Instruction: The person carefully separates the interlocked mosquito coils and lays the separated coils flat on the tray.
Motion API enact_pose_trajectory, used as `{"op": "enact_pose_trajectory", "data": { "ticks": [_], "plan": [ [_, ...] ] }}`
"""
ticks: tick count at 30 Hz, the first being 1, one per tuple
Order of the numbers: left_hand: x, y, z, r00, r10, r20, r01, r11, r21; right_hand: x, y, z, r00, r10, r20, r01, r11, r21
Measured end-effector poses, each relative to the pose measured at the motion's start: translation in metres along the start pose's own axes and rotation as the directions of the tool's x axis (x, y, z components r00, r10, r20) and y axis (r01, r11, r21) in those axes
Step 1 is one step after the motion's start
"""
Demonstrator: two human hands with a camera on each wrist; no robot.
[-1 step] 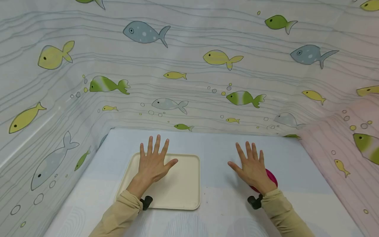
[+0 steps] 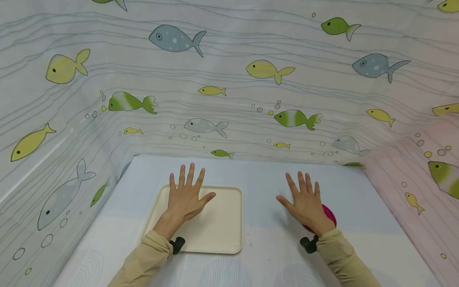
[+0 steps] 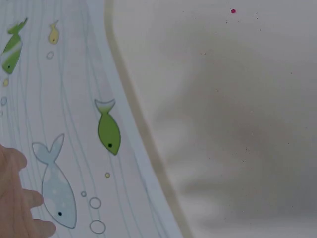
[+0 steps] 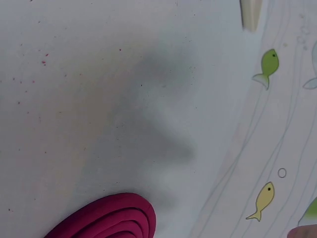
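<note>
I can read no text, label, brand, number or sign in any of my three views. The cream tray (image 2: pixel 222 223), partly beneath the fingers of the left hand (image 2: pixel 183 199), shows me no lettering — nor does the ridged magenta object (image 4: pixel 111 213) back from the right hand's (image 2: pixel 305 203) fingers. Beyond both sets of fingers, the wall covering (image 2: pixel 233 71) carries drawn fish (image 2: pixel 172 39) and bubbles (image 2: pixel 259 110) — pictures only.

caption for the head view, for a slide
Left hand spread above a cream tray, right hand spread above a partly hidden magenta object.
</note>
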State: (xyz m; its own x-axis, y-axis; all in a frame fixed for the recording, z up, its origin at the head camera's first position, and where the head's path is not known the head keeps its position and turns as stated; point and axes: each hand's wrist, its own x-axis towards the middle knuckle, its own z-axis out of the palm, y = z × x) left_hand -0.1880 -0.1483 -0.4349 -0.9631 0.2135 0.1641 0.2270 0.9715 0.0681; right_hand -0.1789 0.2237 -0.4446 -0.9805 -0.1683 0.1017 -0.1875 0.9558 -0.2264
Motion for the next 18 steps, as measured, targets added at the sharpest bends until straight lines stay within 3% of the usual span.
{"op": "enact_pose_trajectory", "data": {
  "ticks": [18],
  "plan": [
    [-0.0015, 0.0021, 0.0023, 1.000, -0.002, 0.031, 0.003, 1.000, -0.019, -0.0065, 0.0078, 0.0048, 1.000, 0.002, -0.001, -0.002, 1.000, 0.015]
  ]
}}
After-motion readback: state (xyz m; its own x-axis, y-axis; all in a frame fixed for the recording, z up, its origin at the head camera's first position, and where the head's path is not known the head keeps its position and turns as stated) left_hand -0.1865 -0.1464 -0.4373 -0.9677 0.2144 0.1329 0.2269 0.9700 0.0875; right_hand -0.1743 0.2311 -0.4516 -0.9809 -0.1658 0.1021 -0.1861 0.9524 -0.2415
